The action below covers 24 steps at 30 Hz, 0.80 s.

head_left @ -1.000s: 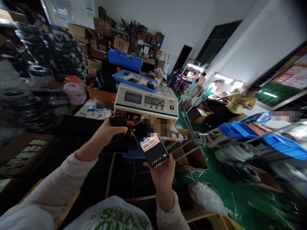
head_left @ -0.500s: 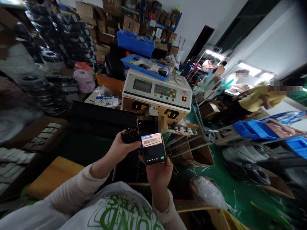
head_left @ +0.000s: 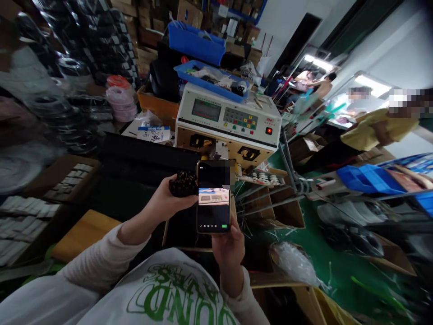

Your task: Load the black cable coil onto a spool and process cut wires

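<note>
My right hand (head_left: 230, 243) grips the lower right edge of a smartphone (head_left: 214, 216), held upright. Its screen is lit with a picture of a machine's control panel. Wrapped around a bundle of short black wires (head_left: 183, 184) is my left hand (head_left: 165, 198), its thumb reaching to the phone's left edge. The bundle's cut ends face up. Just beyond the phone stands a white and beige machine (head_left: 228, 115) with a display, coloured buttons and a glowing red switch. The phone hides part of the machine's lower front.
A blue tray (head_left: 211, 81) of small parts lies on the machine, with a blue bin (head_left: 196, 43) behind. Wrapped coils (head_left: 74, 74) and pink spools (head_left: 120, 104) stand left. Cardboard boxes (head_left: 286, 212) sit on the floor at right. A person in yellow (head_left: 368, 126) stands farther right.
The phone has turned more upright and shifted slightly left within my right hand. The view has tilted, so the machine appears a little larger and farther right. My left hand still holds the bundle.
</note>
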Motion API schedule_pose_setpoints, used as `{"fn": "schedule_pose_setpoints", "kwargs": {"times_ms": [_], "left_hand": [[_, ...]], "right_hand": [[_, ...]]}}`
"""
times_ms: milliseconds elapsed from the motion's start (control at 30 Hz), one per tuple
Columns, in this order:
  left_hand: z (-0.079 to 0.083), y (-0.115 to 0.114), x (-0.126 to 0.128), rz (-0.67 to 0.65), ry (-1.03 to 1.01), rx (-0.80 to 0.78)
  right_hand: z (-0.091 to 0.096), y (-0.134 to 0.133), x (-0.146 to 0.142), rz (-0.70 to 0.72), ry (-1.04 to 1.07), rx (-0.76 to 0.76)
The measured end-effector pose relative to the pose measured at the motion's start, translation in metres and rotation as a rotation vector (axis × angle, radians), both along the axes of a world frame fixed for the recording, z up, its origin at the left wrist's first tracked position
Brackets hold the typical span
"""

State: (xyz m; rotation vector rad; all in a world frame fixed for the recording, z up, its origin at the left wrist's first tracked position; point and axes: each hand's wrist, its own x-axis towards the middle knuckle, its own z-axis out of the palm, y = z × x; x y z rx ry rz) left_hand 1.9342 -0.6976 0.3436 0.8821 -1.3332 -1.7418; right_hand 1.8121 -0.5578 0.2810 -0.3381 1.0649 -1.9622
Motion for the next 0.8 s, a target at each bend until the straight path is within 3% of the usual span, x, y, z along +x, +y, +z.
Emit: {"fn": "schedule_pose_setpoints", "kwargs": {"times_ms": [367, 567, 800], "left_hand": [[0.004, -0.005, 0.005, -0.011, -0.069, -0.032], [0.007, -0.007, 0.004, 0.035, -0.128, -0.032], [0.003, -0.009, 0.004, -0.042, -0.132, -0.063]], "right_hand": [[0.002, 0.003, -0.001, 0.071, 0.117, 0.003], [-0.006, 0.005, -0.005, 0.072, 0.15, 0.004], [-0.014, 0.006, -0.009, 0.117, 0.242, 0.02]]}}
